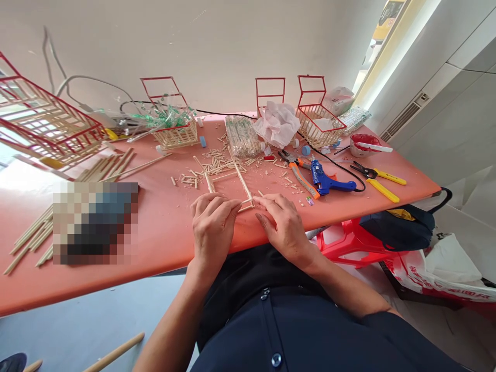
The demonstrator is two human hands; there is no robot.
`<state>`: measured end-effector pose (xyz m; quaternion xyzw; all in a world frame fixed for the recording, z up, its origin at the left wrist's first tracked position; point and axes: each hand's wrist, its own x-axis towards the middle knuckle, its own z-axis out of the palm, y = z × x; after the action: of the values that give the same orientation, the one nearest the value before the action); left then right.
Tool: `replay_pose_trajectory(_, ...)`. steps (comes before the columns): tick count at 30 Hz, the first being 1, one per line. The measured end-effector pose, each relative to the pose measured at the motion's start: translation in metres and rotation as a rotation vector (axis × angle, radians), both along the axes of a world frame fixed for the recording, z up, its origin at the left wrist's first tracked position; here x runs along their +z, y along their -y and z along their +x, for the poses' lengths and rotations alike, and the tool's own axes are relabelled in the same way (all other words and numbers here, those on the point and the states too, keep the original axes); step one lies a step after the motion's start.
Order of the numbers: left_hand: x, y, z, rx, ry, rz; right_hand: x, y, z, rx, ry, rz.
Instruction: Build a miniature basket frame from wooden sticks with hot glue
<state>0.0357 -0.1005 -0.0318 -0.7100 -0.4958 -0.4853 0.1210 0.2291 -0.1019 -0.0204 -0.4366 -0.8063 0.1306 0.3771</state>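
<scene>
A small frame of thin wooden sticks lies on the table in front of me, its near corner between my hands. My left hand is closed, thumb and fingertips pinched at the frame's near end; the exact contact is partly hidden. From the other side, my right hand reaches the same corner with its fingertips. Its thumb is apart from the fingers, and nothing shows in its grasp. Short cut stick pieces are scattered just beyond the frame.
A blue glue gun, orange-handled pliers and yellow-handled wire strippers lie right on the orange table. Red-trimmed stick baskets stand behind. Long sticks and a blurred dark object lie left. A red-stained bowl sits back right.
</scene>
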Motion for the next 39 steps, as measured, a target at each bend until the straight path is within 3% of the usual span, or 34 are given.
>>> replay_pose_trajectory(9, 0.000, 0.000, -0.001, 0.007, 0.009, -0.034, 0.004, -0.012, 0.001, 0.012, -0.112, -0.171)
replay_pose_trajectory(25, 0.001, 0.000, -0.001, -0.004, 0.009, -0.027, 0.006, -0.006, -0.007, -0.033, 0.004, -0.045)
replay_pose_trajectory(39, -0.002, -0.002, 0.000, 0.007, 0.005, -0.004, 0.009, -0.021, -0.009, -0.015, -0.007, -0.136)
